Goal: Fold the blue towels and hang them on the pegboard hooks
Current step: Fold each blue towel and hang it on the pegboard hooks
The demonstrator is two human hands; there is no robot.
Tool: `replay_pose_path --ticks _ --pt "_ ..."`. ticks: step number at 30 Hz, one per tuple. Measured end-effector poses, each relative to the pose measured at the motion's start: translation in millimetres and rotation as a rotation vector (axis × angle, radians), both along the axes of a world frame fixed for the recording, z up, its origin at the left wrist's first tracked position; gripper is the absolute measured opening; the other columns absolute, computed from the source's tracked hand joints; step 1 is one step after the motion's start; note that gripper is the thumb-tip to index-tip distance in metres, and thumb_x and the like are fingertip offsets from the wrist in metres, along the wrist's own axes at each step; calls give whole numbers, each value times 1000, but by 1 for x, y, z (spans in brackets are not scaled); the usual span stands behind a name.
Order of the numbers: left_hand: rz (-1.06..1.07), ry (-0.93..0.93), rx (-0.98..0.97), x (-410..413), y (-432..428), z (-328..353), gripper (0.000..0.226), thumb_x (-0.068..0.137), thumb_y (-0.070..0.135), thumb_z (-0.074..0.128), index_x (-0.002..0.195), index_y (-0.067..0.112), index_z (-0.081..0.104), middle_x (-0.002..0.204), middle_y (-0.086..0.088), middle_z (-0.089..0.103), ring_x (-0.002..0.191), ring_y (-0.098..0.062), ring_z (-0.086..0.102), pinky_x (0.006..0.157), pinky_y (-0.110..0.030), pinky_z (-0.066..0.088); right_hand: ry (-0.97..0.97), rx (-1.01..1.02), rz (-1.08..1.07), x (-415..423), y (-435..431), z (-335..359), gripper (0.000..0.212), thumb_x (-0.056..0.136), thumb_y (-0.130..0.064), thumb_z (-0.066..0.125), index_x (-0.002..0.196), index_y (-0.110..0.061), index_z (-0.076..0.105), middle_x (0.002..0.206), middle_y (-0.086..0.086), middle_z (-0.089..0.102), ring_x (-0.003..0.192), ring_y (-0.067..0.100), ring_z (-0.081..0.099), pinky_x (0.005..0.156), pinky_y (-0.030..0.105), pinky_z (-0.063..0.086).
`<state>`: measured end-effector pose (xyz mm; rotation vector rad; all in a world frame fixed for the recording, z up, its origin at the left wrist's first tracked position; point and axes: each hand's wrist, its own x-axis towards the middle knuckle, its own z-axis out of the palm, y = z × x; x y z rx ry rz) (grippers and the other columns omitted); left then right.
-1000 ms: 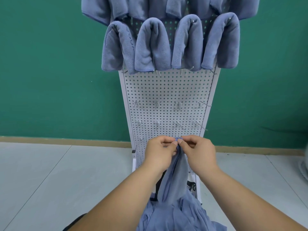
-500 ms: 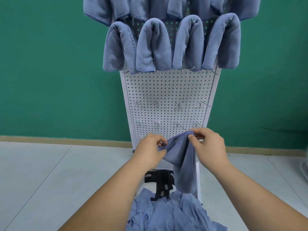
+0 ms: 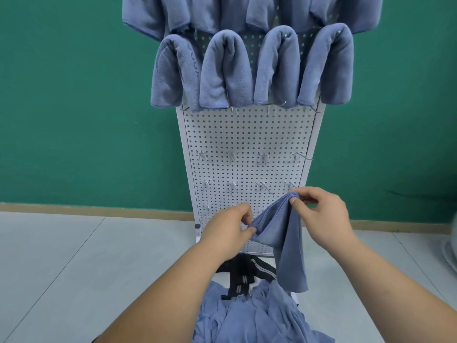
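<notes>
**Towel pinched in both hands, below the bare hooks**

Our right hand (image 3: pixel 326 219) pinches the towel (image 3: pixel 289 243) at its top corner and our left hand (image 3: pixel 222 231) pinches the lower fold. The edge between them slants up to the right, and the rest hangs straight down. The bare hooks (image 3: pixel 262 187) on the pegboard (image 3: pixel 247 134) sit just above, nearest the right hand. The pile (image 3: pixel 252 315) lies below on the pale floor (image 3: pixel 61 256), and hung towels (image 3: pixel 226 70) fill the top.

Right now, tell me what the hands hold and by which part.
One blue towel: the right hand pinches its top end, the left hand pinches its upper edge further along.
</notes>
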<state>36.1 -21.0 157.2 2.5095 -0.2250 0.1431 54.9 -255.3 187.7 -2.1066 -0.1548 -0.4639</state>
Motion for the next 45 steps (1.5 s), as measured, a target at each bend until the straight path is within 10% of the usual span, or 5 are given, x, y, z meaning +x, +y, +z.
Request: replay_pose_path --ticks 8,14,25,40,45 --pt "-206 -61 286 -1 -4 2 39 99 10 48 122 34 69 116 7 61 105 -21 57 83 -35 47 -8 30 -33 3 -6 2 11 95 -21 75 96 -31 79 92 -17 76 88 -1 68 68 6 45" --pt "-213 -93 416 3 3 8 31 102 32 50 125 32 71 117 9 65 108 -20 60 86 -42 55 31 -34 -73 10 -21 -3 9 97 -23 72 97 -30 77 93 -20 75 88 -1 69 75 18 48" --pt "-144 -88 115 5 18 24 11 92 38 79 99 32 72 85 15 72 84 -5 66 82 -32 56 354 -461 64 16 -48 -19 14 104 -25 63 95 -27 73 83 -13 72 69 6 60 55 23 39" --pt "16 -78 -124 7 29 28 28 90 25 82 103 39 61 85 11 68 76 -6 64 69 -13 49 216 -424 82 4 -36 0 10 83 -22 74 80 -31 70 72 -16 74 70 -3 68 69 28 58" --pt "56 -112 42 11 30 22 5 97 27 72 102 28 74 86 12 70 85 -11 65 81 -33 56 201 -395 117 3 -30 1 11 77 -20 76 76 -29 71 72 -16 74 71 0 70 73 29 60"
